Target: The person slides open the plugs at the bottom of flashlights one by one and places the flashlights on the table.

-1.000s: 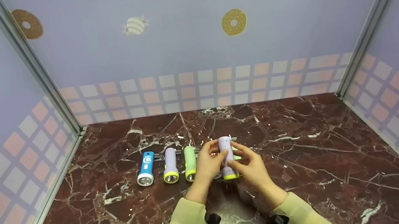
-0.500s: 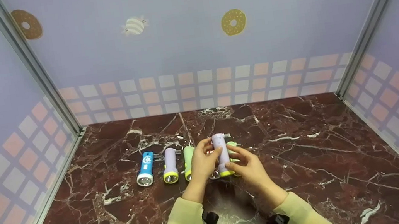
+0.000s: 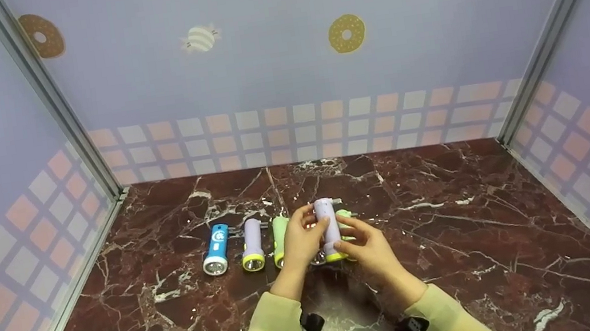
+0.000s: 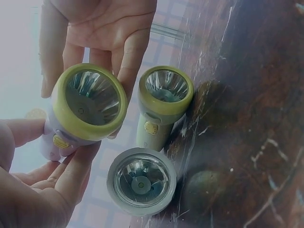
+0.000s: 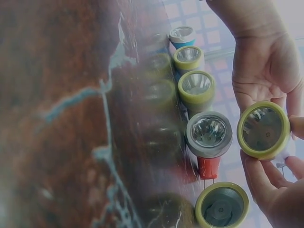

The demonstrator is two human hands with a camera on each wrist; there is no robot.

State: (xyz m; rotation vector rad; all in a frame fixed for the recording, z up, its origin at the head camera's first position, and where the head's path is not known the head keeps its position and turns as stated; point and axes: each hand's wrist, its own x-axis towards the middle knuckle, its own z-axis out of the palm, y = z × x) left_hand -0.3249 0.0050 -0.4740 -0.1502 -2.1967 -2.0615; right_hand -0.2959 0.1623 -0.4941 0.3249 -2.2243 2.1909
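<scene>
A pale purple flashlight (image 3: 329,230) with a yellow-green lens ring is raised over the row, lens end toward the wearer. My left hand (image 3: 301,239) pinches its upper body from the left side. On the right, my right hand (image 3: 368,243) pinches it low, thumb near the yellow ring. A small grey piece juts sideways from its top end. In the left wrist view the lens and yellow slide switch of the purple flashlight (image 4: 89,102) face the camera. Behind the hands, a grey-rimmed red flashlight (image 5: 209,134) and a green flashlight (image 3: 345,222) are partly hidden.
Left of the hands lie a blue flashlight (image 3: 217,250), another purple flashlight (image 3: 252,245) and a green flashlight (image 3: 280,237), side by side with lenses facing the wearer. They rest on a dark red marbled table (image 3: 179,326). Patterned purple walls (image 3: 282,75) enclose three sides.
Over the past second the held flashlight has shifted slightly left and up, along with my left hand. The right-hand green flashlight shows more now. In the last half second almost nothing moved.
</scene>
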